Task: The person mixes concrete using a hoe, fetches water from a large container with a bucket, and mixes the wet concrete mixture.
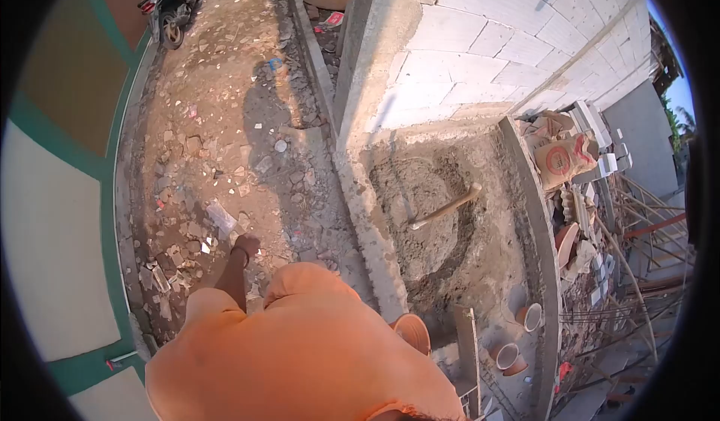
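Observation:
My left hand, with a dark band at its wrist, is low over the rubble-strewn dirt path, beside a pale, crumpled piece. The fingers are small and dark in view, so their grip cannot be made out. My orange shirt fills the bottom of the view, and my right hand does not show. To the right, a wooden handle lies slanted across wet grey mortar in a low-walled pit. An orange bucket stands by the shirt's right side.
A concrete curb separates path and pit. Two more buckets are at lower right. Beyond the pit's right wall are a cement sack, rubble and poles. A white block wall rises behind; a motorbike is parked at upper left.

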Demonstrator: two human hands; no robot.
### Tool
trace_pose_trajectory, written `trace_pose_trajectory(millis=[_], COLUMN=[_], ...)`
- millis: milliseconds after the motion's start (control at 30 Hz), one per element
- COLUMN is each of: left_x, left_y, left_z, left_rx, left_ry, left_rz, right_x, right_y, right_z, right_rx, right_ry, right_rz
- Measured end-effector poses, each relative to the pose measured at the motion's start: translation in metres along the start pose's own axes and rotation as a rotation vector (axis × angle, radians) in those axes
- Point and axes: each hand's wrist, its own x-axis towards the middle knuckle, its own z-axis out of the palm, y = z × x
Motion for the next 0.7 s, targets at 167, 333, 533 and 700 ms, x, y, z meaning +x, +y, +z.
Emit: trace_pose_trajectory(millis=[167,333,533,700], left_x=[-0.074,-0.125,-0.222,-0.220], left_y=[0.153,0.396,0.622,0.675], left_z=[0.033,0.010,-0.043,-0.114], left_rx=[-0.534,-0.945,-0.861,-0.747], left_ry=[0.398,0.157,-0.383,-0.487], left_rz=[-0.172,0.423,1.208,1.253], right_x=[0.016,0.008,-0.016,-0.053], right_y=[-0.010,-0.017,0.002,0.040], right_z=[0.053,0.124,0.236,0.306], right_rx=[-0.157,-0.350,-0.575,-0.734], right_ry=[-0.123,-0.226,-0.342,-0.349], right_rz=[-0.014,-0.021,-0.049,-0.075])
